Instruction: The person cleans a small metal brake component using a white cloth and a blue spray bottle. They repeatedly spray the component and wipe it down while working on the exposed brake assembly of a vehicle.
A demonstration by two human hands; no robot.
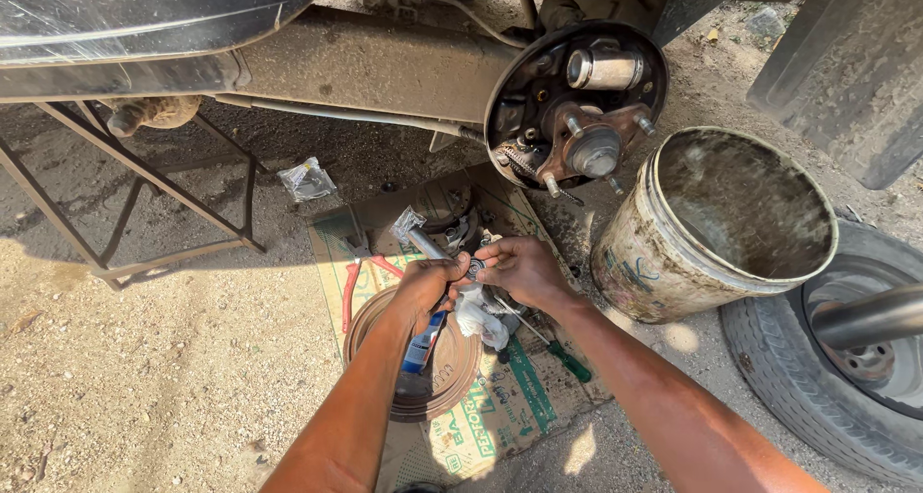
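Observation:
My left hand (424,286) grips a grey metal tool (424,242) and a blue tube (423,342) that hangs down from the fist. My right hand (521,268) pinches a small round metal part (476,266) right against the left hand's fingertips. A crumpled white rag (478,318) hangs just below both hands. Under them a rusty brake drum (423,382) lies on a flattened cardboard box (500,411). Beyond the hands the bare wheel hub (588,147) with its studs stands exposed on the vehicle's backing plate (524,89).
Red-handled pliers (352,289) and a green-handled screwdriver (562,355) lie on the cardboard. A dirty bucket (716,252) stands at the right, a tyre (817,397) beyond it. A metal frame stand (144,204) is at the left, a small plastic bag (308,179) on the gravel.

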